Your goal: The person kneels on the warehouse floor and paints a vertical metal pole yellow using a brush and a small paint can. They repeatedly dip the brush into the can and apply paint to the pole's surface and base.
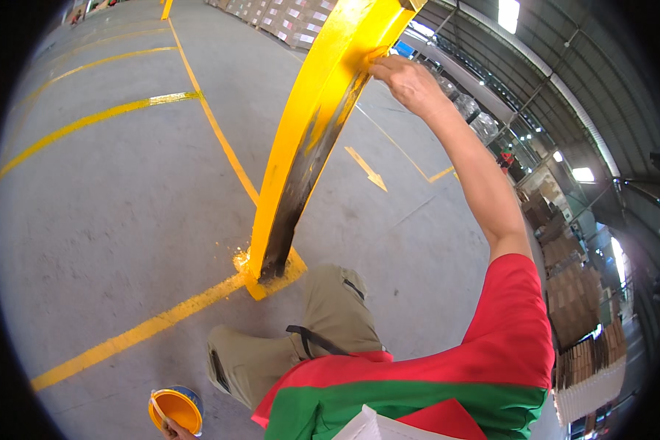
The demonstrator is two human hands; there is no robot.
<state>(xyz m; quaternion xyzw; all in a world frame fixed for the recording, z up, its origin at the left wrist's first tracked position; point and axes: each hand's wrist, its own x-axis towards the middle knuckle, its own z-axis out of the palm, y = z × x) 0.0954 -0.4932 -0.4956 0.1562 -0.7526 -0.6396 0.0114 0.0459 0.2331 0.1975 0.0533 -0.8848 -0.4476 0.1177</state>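
My right hand (412, 84) is raised at the upper part of a yellow steel column (290, 139), its fingers closed on what looks like a paintbrush (378, 53). The brush is coated in yellow and mostly hidden by my fingers. Glossy yellow covers the column's outer faces, while its recessed side is dark grey low down, with streaky yellow higher up. At the lower edge my left hand (177, 431), partly cut off, grips a small blue bucket (197, 400) of orange-yellow paint. A pale strip (156, 405) lies across the bucket's rim beside my fingers.
The column stands on a yellow base plate (295, 270) with paint splashes beside it. Yellow floor lines (136, 337) and an arrow (367, 170) mark the grey concrete. Stacked cartons (290, 22) are at the back; cardboard piles (573, 293) line the right side.
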